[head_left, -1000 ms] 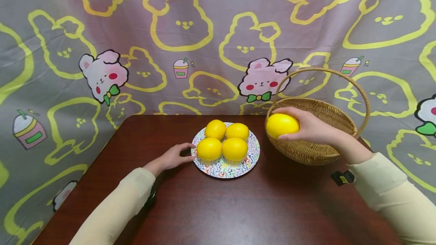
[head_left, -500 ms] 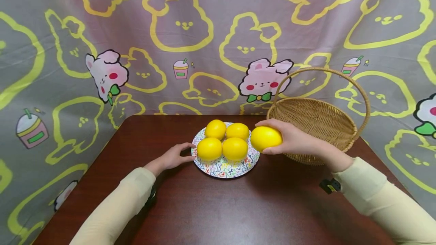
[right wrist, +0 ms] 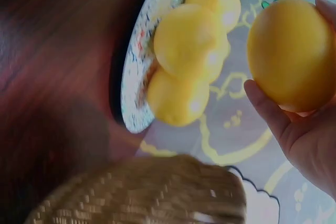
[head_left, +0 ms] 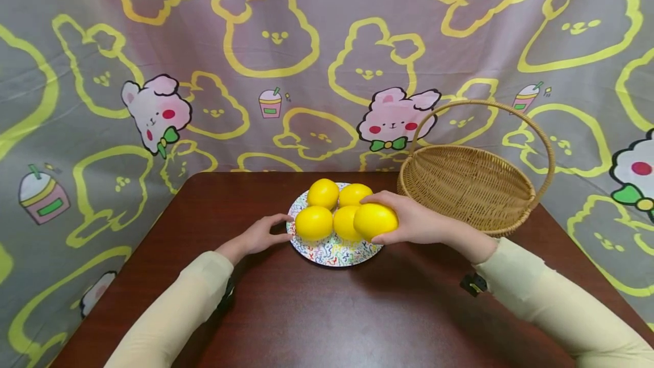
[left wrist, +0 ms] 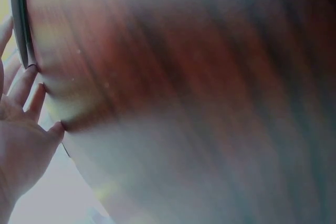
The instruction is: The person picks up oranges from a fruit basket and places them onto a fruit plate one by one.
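My right hand [head_left: 421, 220] grips a yellow lemon [head_left: 375, 222] above the right side of a round plate [head_left: 327, 254] with a multicoloured squiggle pattern. Thumb and fingers curve round this lemon [right wrist: 291, 53] in the right wrist view. Several more lemons [head_left: 314, 223] lie grouped on the plate; the held one partly covers the front right one. At the plate's left rim rests my left hand [head_left: 260, 234], thumb and fingers spread and nothing in its grasp. The left wrist view has that hand [left wrist: 26, 148] with fingertips down at the table and the dark plate edge [left wrist: 20, 19].
A wicker basket [head_left: 470, 186] with a tall arched handle stands right of the plate, behind my right forearm. Both are on a dark reddish-brown table [head_left: 317, 311]. A patterned curtain [head_left: 301, 44] hangs close behind the table's back edge.
My right hand has carried the lemon left from the basket's opening to over the plate's right side, lowering it somewhat. The left hand has stayed at the plate's rim.
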Demonstrator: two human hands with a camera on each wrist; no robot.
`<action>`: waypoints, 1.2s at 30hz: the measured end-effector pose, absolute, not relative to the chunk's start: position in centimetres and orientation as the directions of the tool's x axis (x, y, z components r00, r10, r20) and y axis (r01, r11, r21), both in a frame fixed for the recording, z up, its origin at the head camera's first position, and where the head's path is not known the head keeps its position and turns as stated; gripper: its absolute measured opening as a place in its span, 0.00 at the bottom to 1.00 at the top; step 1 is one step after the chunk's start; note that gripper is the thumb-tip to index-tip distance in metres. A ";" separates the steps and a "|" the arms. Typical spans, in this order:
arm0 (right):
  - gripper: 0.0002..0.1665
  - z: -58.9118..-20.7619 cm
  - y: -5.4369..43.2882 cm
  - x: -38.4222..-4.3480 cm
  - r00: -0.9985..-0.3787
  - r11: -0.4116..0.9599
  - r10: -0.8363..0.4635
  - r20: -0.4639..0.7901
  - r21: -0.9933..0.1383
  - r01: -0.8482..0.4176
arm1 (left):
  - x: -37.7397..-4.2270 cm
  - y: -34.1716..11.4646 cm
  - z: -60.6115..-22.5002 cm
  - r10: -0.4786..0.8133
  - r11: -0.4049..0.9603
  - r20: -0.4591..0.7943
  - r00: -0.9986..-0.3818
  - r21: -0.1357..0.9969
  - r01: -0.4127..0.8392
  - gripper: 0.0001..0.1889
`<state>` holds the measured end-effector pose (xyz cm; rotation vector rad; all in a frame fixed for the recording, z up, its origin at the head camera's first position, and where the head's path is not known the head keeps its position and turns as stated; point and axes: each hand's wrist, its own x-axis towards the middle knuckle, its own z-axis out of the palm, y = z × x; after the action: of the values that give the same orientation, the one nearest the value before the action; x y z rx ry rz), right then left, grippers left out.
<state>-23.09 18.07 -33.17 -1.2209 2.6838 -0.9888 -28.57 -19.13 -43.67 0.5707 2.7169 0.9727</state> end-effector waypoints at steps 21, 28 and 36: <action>0.41 -38.5 13.1 -23.0 -0.620 0.388 -0.728 0.292 -0.570 -0.724 | -28.7 -19.1 -44.3 0.429 0.718 -0.040 -0.902 0.621 0.314 0.29; 0.41 -39.3 12.5 -23.1 -0.628 0.397 -0.718 0.300 -0.565 -0.723 | -28.3 -18.8 -44.0 0.422 0.717 -0.045 -0.906 0.629 0.302 0.28; 0.42 -39.8 12.2 -23.0 -0.644 0.407 -0.702 0.303 -0.572 -0.713 | -28.3 -18.9 -44.0 0.414 0.718 -0.049 -0.909 0.632 0.292 0.28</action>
<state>-22.99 12.16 -39.76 -1.3313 2.6472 -1.0883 -28.31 -18.85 -43.96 0.5682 2.7351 0.9586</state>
